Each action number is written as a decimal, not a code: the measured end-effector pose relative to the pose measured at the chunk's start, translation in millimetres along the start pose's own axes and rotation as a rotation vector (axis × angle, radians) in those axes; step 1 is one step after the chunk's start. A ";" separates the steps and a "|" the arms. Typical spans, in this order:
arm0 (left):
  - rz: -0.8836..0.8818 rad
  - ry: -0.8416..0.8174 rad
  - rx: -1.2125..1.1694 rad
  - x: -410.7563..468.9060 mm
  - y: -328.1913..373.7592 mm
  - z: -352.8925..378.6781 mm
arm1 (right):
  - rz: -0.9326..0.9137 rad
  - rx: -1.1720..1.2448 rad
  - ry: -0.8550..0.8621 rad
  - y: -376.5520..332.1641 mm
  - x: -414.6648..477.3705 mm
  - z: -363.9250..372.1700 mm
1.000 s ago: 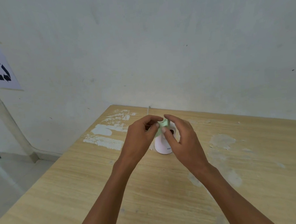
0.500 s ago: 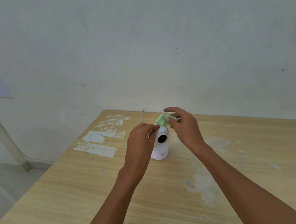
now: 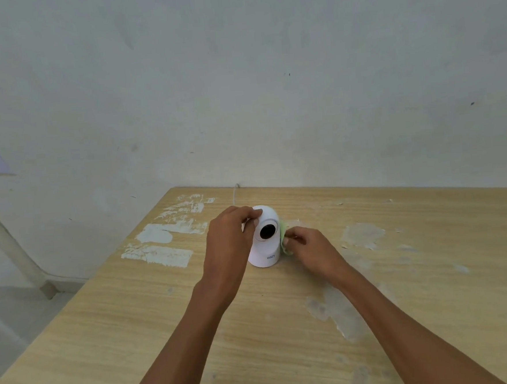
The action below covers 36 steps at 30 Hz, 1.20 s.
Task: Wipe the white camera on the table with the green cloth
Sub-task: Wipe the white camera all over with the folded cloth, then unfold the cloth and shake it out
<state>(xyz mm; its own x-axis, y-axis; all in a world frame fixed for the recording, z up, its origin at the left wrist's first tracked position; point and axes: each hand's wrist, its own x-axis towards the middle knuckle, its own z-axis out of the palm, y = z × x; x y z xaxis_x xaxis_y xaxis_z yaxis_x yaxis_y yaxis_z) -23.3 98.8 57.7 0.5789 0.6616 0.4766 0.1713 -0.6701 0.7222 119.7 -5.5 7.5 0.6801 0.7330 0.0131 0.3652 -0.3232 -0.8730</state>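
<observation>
Shifted: green cloth [image 3: 283, 234], to white camera's [image 3: 265, 249] 3 o'clock.
Left hand [image 3: 229, 244]: grips camera.
Right hand [image 3: 313, 247]: pinches cloth.
Risk: side-push tipping.

Soft, even daylight fills the room, moderately bright, with a faint grey-green cast on the wall [image 3: 267, 71]; its source cannot be told. There is no glare; the white camera [image 3: 263, 251] keeps gentle shading, with nothing blown out. Shadows on the table [image 3: 106, 337] are weak and diffuse. The wide lens stretches things toward the edges, and detail is slightly soft throughout.
</observation>
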 end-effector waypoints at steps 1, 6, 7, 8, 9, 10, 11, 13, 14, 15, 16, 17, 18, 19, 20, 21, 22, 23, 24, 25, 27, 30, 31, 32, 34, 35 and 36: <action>0.000 -0.001 0.004 -0.4 0.5 0.0 | 0.004 -0.007 -0.006 3.5 -2.7 0.3; -0.004 -0.001 0.016 -1.1 1.9 -1.4 | -0.056 -0.086 0.076 8.9 -13.4 6.6; -0.005 -0.001 0.013 -1.4 2.4 -1.5 | -0.073 -0.125 0.103 7.9 -15.9 9.5; -0.007 -0.003 0.013 -1.5 2.8 -1.4 | -0.090 -0.149 0.132 6.9 -18.4 12.4; -0.009 -0.005 0.016 -2.1 3.4 -1.1 | -0.100 -0.155 0.153 5.8 -21.3 14.7; -0.011 -0.007 0.018 -2.4 4.0 -0.8 | -0.107 -0.149 0.162 4.6 -24.2 16.3; -0.011 -0.011 0.020 -2.3 4.3 -0.5 | -0.101 -0.128 0.150 3.0 -27.4 16.0; -0.007 -0.014 0.033 -0.8 5.0 -0.7 | -0.065 -0.005 0.076 -1.4 -34.5 11.3; -0.005 -0.018 0.051 0.5 5.1 -1.4 | -0.048 0.091 0.030 -4.5 -38.5 7.4; -0.007 -0.032 0.075 1.5 5.5 -2.3 | -0.032 0.187 -0.008 -6.9 -43.0 2.4; -0.007 -0.049 0.102 1.7 5.8 -3.2 | -0.020 0.270 -0.036 -9.1 -48.0 -3.4; 0.003 -0.062 0.130 -0.2 7.0 -4.4 | -0.008 0.329 -0.054 -10.2 -52.7 -9.7; 0.031 -0.059 0.166 -4.0 9.5 -5.1 | 0.003 0.374 -0.065 -10.6 -56.9 -16.1; 0.076 -0.037 0.206 -10.1 13.2 -5.3 | 0.017 0.408 -0.074 -9.6 -60.4 -22.3; 0.134 -0.002 0.230 -17.7 18.5 -4.7 | 0.036 0.437 -0.083 -8.6 -63.3 -28.1; 0.187 0.025 0.217 -26.4 24.2 -2.8 | 0.057 0.469 -0.092 -7.0 -65.9 -33.3; 0.207 0.016 0.152 -35.5 30.5 -0.4 | 0.078 0.502 -0.100 -6.0 -68.7 -37.8; 0.176 -0.049 0.051 -43.5 36.2 2.8 | 0.096 0.535 -0.105 -5.2 -71.3 -42.0; 0.107 -0.155 -0.047 -50.1 40.4 7.0 | 0.112 0.562 -0.110 -4.9 -74.7 -45.8; 0.020 -0.267 -0.129 -55.5 43.2 11.9 | 0.126 0.585 -0.115 -4.5 -78.4 -49.7; -0.132 -0.408 -0.268 -63.7 43.0 22.2 | 0.145 0.617 -0.119 -3.8 -87.1 -57.7; -0.190 -0.403 -0.367 -70.2 41.9 33.6 | 0.184 0.651 -0.135 -2.7 -101.3 -70.5; -0.175 -0.382 -0.370 -71.2 41.9 36.6 | 0.196 0.668 -0.147 -1.9 -105.6 -75.3; -0.158 -0.367 -0.372 -72.0 42.6 39.2 | 0.205 0.680 -0.154 -1.3 -109.4 -80.0; -0.130 -0.368 -0.382 -73.2 45.7 44.0 | 0.206 0.627 -0.108 1.3 -116.0 -88.6; -0.120 -0.382 -0.383 -74.2 47.5 46.1 | 0.186 0.547 -0.048 3.3 -118.7 -92.2; -0.116 -0.399 -0.385 -75.5 49.6 47.9 | 0.157 0.462 0.013 5.4 -121.3 -95.5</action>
<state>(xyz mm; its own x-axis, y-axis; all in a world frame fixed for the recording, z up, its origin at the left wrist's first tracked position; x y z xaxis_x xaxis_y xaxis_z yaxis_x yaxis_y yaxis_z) -20.4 -0.6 33.5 0.8431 0.4948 0.2107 -0.0082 -0.3799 0.9250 99.8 -153.4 47.7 0.7137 0.6878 -0.1325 -0.0606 -0.1279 -0.9899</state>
